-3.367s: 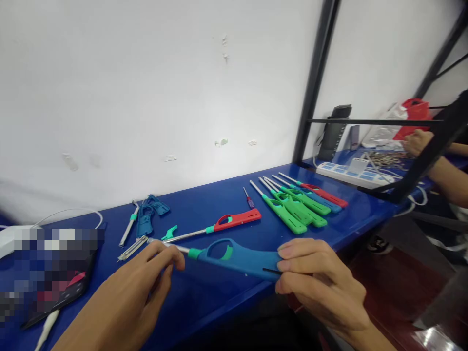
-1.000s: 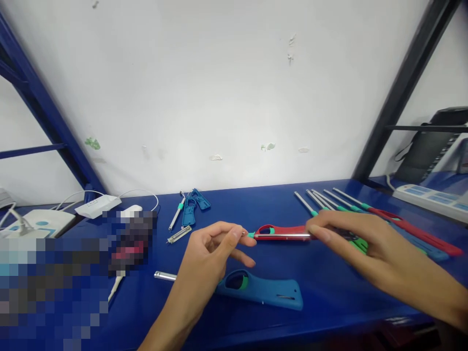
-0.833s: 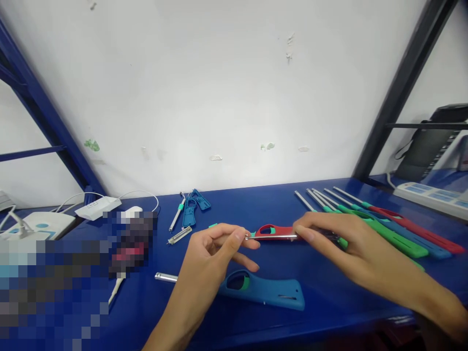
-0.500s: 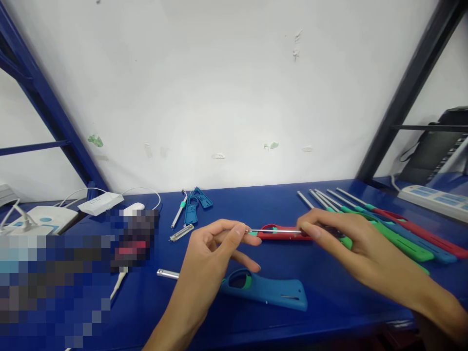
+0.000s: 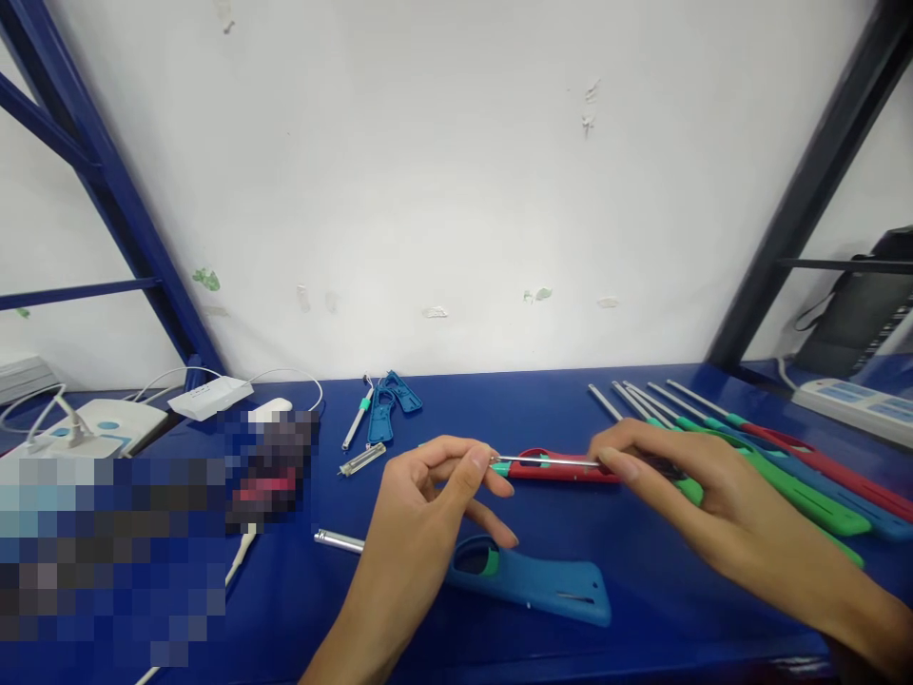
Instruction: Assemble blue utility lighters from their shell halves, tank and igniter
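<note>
Right hand (image 5: 685, 485): fingers curled, clamped round handle of screwdriver (image 5: 549, 461), shaft pointing left. Left hand (image 5: 428, 509): thumb and forefinger pinched on screwdriver tip, other fingers loosely apart; any smaller piece there too tiny to tell. Blue lighter (image 5: 546, 585), partly hidden by left hand, near front edge of bench (image 5: 713, 609). Red lighter (image 5: 571, 471) behind shaft.

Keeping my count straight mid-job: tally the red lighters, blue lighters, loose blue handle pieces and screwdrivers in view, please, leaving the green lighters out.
Red lighters: 2
Blue lighters: 2
Loose blue handle pieces: 2
Screwdriver: 1
Total: 7
</note>
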{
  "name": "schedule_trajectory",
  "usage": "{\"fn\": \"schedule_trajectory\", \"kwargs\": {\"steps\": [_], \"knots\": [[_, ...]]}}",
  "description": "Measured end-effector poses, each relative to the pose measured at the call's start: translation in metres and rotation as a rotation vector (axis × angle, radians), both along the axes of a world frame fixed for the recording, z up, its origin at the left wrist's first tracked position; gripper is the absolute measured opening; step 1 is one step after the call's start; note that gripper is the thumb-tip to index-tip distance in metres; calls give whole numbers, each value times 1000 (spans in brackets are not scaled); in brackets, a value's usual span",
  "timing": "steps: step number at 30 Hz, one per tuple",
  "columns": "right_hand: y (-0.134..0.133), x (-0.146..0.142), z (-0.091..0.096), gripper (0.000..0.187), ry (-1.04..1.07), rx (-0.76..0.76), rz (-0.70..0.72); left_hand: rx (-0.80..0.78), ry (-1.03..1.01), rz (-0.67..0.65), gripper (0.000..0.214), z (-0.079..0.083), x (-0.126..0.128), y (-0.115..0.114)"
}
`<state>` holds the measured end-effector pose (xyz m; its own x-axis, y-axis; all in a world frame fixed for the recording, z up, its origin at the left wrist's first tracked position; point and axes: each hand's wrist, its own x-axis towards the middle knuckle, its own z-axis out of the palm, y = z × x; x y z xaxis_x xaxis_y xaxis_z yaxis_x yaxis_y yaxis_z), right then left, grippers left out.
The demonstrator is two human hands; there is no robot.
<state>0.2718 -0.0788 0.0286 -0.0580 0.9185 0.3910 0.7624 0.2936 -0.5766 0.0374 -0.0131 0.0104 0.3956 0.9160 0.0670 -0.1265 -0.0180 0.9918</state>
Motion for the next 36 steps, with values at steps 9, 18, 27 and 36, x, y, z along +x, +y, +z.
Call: {"fn": "schedule_trajectory", "kwargs": {"steps": [9,18,27,36], "knots": [[-6,-10,-3,32,41,89,-72,29,-11,116,41,-1,1,-3],[-10,-9,-10,28,-150,159,-38,31,-81,152,38,2,-1,-5],[-8,-2,-14,24,-272,333,27,13,-76,162,37,0,1,-7],[-18,-21,-13,28,-172,575,-66,29,-148,106,36,3,-3,-10]]}}
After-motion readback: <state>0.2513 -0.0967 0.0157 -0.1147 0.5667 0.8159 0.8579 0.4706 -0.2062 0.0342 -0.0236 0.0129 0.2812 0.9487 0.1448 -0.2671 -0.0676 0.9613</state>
